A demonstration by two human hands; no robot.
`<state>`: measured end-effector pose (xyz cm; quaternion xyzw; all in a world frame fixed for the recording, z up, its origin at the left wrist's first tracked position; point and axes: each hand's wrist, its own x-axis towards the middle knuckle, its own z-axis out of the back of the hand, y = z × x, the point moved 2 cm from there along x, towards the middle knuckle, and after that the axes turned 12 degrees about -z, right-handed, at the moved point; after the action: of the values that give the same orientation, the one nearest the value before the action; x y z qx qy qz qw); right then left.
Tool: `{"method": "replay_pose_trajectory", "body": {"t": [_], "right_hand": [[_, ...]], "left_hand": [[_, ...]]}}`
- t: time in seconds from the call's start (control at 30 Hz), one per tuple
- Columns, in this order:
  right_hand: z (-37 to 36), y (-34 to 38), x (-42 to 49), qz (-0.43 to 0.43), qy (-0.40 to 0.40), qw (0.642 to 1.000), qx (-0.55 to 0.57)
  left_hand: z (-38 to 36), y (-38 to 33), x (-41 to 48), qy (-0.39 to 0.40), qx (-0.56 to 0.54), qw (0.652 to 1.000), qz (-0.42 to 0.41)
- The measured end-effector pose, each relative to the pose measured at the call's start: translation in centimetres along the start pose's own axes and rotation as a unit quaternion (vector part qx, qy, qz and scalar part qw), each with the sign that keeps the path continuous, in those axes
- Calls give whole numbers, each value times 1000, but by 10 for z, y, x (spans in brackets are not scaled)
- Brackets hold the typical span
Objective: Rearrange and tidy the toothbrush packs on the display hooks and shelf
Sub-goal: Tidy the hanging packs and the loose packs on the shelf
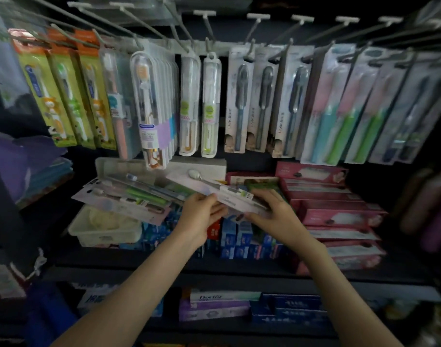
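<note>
One toothbrush pack [207, 187] | left hand [198, 214] grip pinches its edge; right hand [274, 212] grip holds, hiding its end; print blurred

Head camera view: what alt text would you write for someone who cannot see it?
A person's left hand and right hand grip one flat toothbrush pack above a shelf piled with loose packs and pink boxes. Rows of hanging packs fill the hooks above.

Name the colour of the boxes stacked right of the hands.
The boxes are pink, seen best in head view.
</note>
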<state>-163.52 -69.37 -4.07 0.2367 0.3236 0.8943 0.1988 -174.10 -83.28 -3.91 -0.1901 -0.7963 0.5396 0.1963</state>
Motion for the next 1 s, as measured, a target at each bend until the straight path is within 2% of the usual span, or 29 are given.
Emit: {"method": "replay_pose_trajectory", "body": {"t": [0.07,0.17,0.33,0.4,0.5,0.6,0.67,0.8,1.0], "right_hand": [[13,-7,-10,4,-1,1000,-9],[34,-14,-24,27,-13,999,-26],[89,-25,-36,47,-108,993,-18],[122,-38,-38,35,-162,986,-24],[170,-67,-38,5,-251,967,-41],[210,-95,-30,3,-309,948,-83],[229,-109,-22,2,-328,939,-106],[255,-124,-2,0,-373,916,-147],[266,-130,36,-26,-397,904,-157]], "left_hand": [[-20,1,-3,7,8,1000,-24],[-54,8,-14,84,117,986,-87],[-120,-6,-20,192,270,906,-265],[-151,-16,-20,201,350,843,-355],[-191,-25,-7,180,455,727,-482],[-230,-28,15,134,522,628,-562],[-254,-26,30,102,543,579,-599],[-291,-17,50,87,552,561,-611],[-317,-4,64,60,560,539,-626]]}}
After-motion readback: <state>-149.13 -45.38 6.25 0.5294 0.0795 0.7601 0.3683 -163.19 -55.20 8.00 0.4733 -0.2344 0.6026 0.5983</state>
